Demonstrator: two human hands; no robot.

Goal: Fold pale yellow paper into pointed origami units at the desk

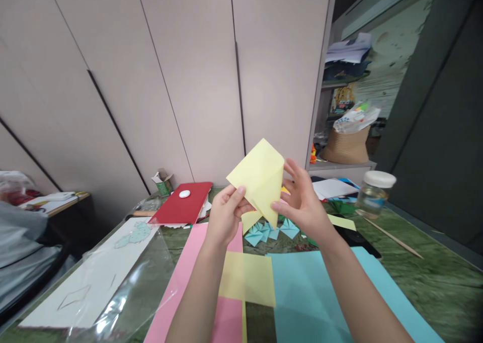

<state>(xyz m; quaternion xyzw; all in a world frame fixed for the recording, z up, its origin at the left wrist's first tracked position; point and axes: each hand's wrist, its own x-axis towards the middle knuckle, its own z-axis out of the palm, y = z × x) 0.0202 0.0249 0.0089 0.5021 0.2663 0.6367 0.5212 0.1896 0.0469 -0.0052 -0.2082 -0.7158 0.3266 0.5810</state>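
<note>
A sheet of pale yellow paper (260, 169) is held up above the table, turned cornerwise, with its right edge curling over. My left hand (228, 209) pinches its lower left edge, thumb in front and fingers behind. On the other side, my right hand (304, 202) has its thumb against the lower right edge and its fingers curved around behind the right side. Below the hands lie several folded light-blue paper pieces (260, 234). Closer to me, a yellow paper piece (247, 278) rests across pink paper (188, 272) and a light-blue sheet (309, 292).
At the left are a red folder (184, 202), a small green box (163, 183) and a white drawing sheet (90, 272) under clear plastic. A lidded jar (373, 194), a wooden stick (394, 237) and a black flat object (356, 240) lie right. A seated person's sleeve (22, 232) shows far left.
</note>
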